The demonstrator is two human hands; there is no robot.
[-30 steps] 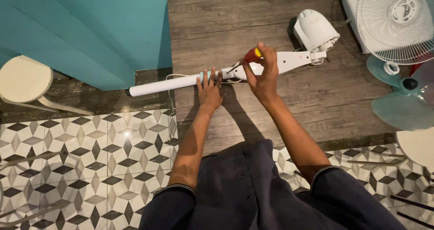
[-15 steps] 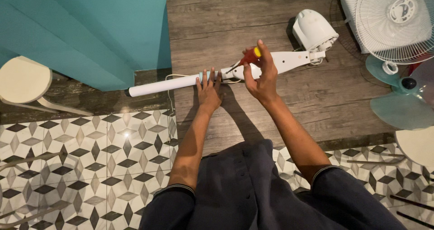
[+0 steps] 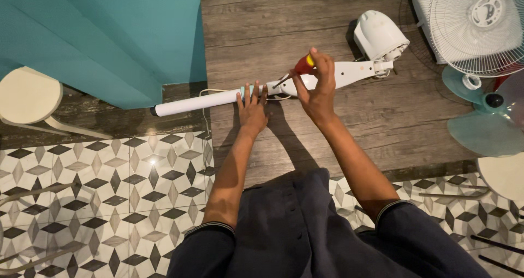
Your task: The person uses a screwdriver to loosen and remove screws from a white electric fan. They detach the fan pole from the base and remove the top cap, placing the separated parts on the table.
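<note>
No packages or labels could be made out. A white fan pole (image 3: 196, 102) was lain across the wooden platform (image 3: 327, 130), pressed down by the left hand (image 3: 252, 110) with fingers spread flat. A red-handled screwdriver (image 3: 295, 71) was pinched by the right hand (image 3: 318, 89), tip on the pole just beyond the left fingertips. A white motor housing (image 3: 379, 36) was seen past the right fingers, fan grille (image 3: 480, 24) and teal blade (image 3: 486, 130) further right, stool (image 3: 30, 98) well left.
</note>
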